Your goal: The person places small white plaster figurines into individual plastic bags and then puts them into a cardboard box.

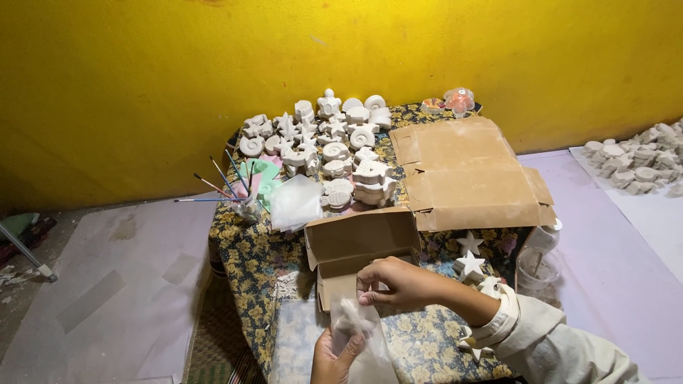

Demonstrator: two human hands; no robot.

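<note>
At the bottom centre of the frame, I see my left hand [333,355] cupped under a clear plastic bag [363,341], its fingers curled around the bag's lower part and gripping it. Through the film I can make out a pale plaster piece [350,321], though its shape is too blurred for me to tell. Just above, my right hand [395,283] comes in from the lower right in a cream sleeve [548,341], with fingertips pinched shut on the bag's upper edge.

Both hands work over a low table covered by a dark floral cloth [249,263]. Directly behind my right hand stands a small open cardboard box [359,242] with its flap raised. To the right of it lie three white plaster stars [469,264], near my forearm. At the right edge of the table, I see a clear plastic jar [537,267].

Further back, in the middle of the frame, a flattened sheet of cardboard [469,174] lies on the right half of the table. To the left of the box rests a loose plastic sheet [295,203], and beside it a small cup holding several paintbrushes [220,186].

Beyond these, a crowd of unpainted plaster figures [327,139], shells and stars among them, fills the table's far left. Another heap of plaster pieces [637,160] sits on the floor at the right edge. A yellow wall [213,64] closes off the top of the frame.
</note>
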